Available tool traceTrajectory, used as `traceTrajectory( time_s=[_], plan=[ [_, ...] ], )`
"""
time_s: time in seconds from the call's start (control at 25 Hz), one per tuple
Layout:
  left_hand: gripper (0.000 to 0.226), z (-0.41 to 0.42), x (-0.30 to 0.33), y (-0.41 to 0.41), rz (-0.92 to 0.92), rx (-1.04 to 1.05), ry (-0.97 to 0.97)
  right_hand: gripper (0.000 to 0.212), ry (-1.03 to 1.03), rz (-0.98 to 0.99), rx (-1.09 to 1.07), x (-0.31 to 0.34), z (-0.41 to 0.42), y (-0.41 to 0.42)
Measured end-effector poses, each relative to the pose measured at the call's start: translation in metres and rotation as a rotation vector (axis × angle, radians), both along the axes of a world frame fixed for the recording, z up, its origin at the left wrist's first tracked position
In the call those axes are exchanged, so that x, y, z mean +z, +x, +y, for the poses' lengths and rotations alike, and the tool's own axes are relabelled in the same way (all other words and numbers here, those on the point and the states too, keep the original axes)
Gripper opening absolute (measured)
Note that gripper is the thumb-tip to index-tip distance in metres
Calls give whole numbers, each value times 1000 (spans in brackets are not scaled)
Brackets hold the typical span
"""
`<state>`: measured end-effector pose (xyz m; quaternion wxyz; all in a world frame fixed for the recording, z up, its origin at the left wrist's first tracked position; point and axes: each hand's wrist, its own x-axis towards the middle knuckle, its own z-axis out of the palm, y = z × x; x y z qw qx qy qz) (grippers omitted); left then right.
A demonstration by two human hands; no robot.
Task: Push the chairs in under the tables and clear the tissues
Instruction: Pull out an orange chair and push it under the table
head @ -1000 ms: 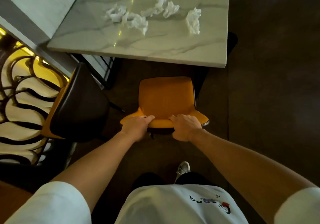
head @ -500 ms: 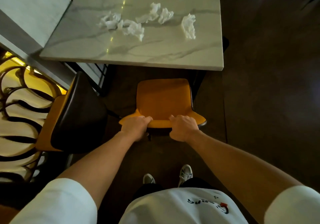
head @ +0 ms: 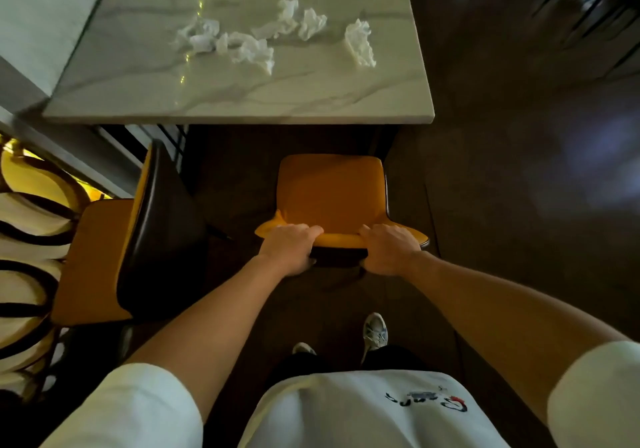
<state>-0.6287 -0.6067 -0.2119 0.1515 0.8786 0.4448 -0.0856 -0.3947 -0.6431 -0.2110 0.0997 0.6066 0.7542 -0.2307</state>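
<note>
An orange chair point(head: 330, 194) stands in front of me, its seat a short way out from the near edge of a white marble table point(head: 277, 101). My left hand point(head: 289, 248) grips the top of the chair's backrest on the left, and my right hand point(head: 386, 250) grips it on the right. Several crumpled white tissues lie on the table's far half: a cluster point(head: 239, 44) at the left, another point(head: 298, 23) in the middle, and one point(head: 360, 42) at the right.
A second orange chair with a dark back point(head: 152, 236) stands to the left, turned sideways beside a patterned railing point(head: 24, 239). A second marble table point(head: 38, 14) joins at the far left. Dark floor point(head: 519, 188) stretches to the right. My feet point(head: 374, 331) are below.
The chair has slid a little away from me while both hands keep hold of its backrest. More of the table and my feet now show in view.
</note>
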Motion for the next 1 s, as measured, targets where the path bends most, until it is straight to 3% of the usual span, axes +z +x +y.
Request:
traceTrajectory(
  time_s=[0.28, 0.52, 0.84, 1.0],
  plan=[
    [80, 6, -5, 3, 39, 46, -102, 48, 16, -40, 140, -4, 8, 8],
    [54, 6, -17, 17, 98, 89, 84, 42, 0, -27, 245, -6, 24, 25],
    [47, 10, -6, 29, 105, 112, 43, 35, 103, -10, 283, -5, 32, 35],
    [48, 25, -3, 35, 171, 23, 25, 40, 72, 3, 247, -11, 40, 43]
  ],
)
